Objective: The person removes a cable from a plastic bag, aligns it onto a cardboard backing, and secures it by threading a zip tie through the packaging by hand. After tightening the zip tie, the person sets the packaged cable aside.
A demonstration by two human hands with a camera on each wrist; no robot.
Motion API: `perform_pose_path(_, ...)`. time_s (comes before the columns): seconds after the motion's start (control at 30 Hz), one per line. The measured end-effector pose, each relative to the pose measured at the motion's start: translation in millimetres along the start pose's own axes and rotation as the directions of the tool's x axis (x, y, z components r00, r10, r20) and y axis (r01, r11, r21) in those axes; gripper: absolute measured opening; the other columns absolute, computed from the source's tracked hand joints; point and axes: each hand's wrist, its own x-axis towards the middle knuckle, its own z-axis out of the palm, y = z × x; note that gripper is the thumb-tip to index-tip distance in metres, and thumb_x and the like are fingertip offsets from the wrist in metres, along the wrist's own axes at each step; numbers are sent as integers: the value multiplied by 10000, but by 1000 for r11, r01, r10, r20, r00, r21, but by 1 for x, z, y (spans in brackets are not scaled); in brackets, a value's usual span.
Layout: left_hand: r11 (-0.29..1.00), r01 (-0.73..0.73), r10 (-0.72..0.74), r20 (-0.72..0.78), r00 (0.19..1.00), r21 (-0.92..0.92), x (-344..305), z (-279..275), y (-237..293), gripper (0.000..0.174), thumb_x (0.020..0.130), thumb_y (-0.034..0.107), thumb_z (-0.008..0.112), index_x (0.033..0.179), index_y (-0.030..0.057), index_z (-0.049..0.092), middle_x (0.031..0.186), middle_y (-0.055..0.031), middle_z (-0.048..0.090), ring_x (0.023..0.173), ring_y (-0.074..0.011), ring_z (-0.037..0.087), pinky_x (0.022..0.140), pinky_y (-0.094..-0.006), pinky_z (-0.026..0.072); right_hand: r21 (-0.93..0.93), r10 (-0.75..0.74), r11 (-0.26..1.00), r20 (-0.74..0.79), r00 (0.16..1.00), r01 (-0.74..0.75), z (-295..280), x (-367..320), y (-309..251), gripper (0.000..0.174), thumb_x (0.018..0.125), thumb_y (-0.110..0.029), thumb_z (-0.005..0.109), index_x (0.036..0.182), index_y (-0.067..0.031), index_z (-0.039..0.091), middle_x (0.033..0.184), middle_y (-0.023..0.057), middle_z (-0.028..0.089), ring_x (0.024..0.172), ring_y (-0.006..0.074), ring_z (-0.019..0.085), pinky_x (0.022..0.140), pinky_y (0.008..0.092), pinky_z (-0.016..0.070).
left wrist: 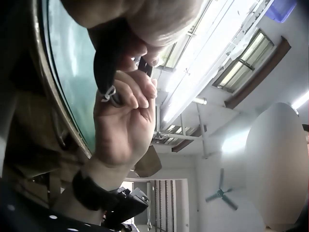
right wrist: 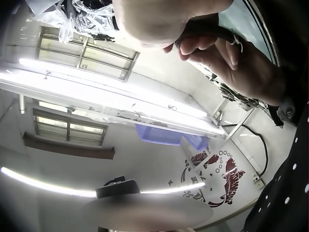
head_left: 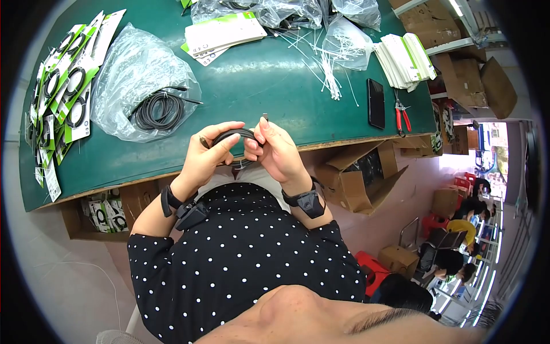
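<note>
Both hands hold a coiled black cable (head_left: 234, 134) in front of the body, near the table's edge. The left hand (head_left: 201, 153) grips one side of the coil between thumb and fingers; a cable plug (head_left: 204, 142) pokes out beside it. With thumb and fingertips the right hand (head_left: 277, 153) pinches the other side, where a metal-tipped plug (head_left: 264, 116) sticks up. A thin white tie (left wrist: 108, 93) loops round the cable bundle in the left wrist view, close to the right hand's curled fingers. In the right wrist view the near hand hides part of the coil.
On the green table (head_left: 246, 94) lie carded cables (head_left: 69, 86) at left, a plastic bag (head_left: 137, 69) with a cable coil (head_left: 158, 112), stacked cards (head_left: 223, 35), white cable ties (head_left: 330, 77), a phone (head_left: 376, 103) and red-handled cutters (head_left: 402, 117). An open carton (head_left: 344, 186) stands below the edge.
</note>
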Motion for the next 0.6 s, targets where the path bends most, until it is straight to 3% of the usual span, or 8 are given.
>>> perform_pose_path(0.1, 992, -127, 127, -66, 990, -7, 1, 2, -4, 250, 954, 61, 541, 1185, -20, 593, 601, 54, 438, 470, -17, 331, 451, -204, 312, -20, -10, 1000, -42, 999, 9, 5, 2, 1, 372, 1032, -380, 353, 820, -86, 437, 738, 50, 486, 661, 138, 409, 635, 297, 387)
perform_pose_path(0.23, 987, -87, 80, -59, 995, -133, 0, 2, -1, 243, 963, 80, 534, 1173, -28, 594, 594, 59, 433, 467, -11, 325, 433, -195, 296, 5, -75, 997, -8, 997, 75, 5, 2, 5, 360, 1032, -379, 358, 827, -91, 426, 755, 56, 506, 656, 131, 420, 628, 298, 393)
perform_pose_path(0.37, 980, -70, 55, -87, 995, -184, 2, 4, -4, 236, 967, 107, 539, 1150, -26, 606, 582, 69, 420, 455, -4, 311, 418, -191, 283, 173, -68, 983, 75, 995, 54, -3, 2, 11, 298, 1033, -322, 385, 922, -65, 489, 774, 56, 523, 673, 130, 444, 640, 317, 415)
perform_pose_path(0.47, 987, -84, 68, -117, 991, -138, 5, 9, -2, 231, 964, 110, 545, 1139, -23, 612, 572, 73, 411, 448, -3, 306, 411, -189, 278, -108, -113, 989, -86, 990, 103, 8, -1, 8, 251, 1020, -259, 437, 1076, -30, 524, 778, 42, 520, 702, 119, 457, 650, 318, 424)
perform_pose_path(0.5, 989, -92, 76, -133, 988, -114, 6, 9, -1, 228, 962, 112, 548, 1134, -22, 615, 566, 76, 406, 445, -3, 304, 408, -187, 275, -107, -114, 989, -87, 990, 104, 8, 0, 10, 251, 1020, -259, 437, 1076, -30, 524, 778, 42, 520, 702, 119, 457, 650, 318, 424)
perform_pose_path(0.6, 987, -77, 59, -124, 990, -144, 10, 6, -5, 215, 950, 114, 572, 1112, -12, 637, 559, 76, 425, 439, -2, 312, 404, -189, 279, -416, -166, 900, -51, 985, 130, 3, 6, 13, 271, 1000, -216, 489, 1183, -19, 521, 779, 26, 507, 695, 101, 451, 654, 291, 416)
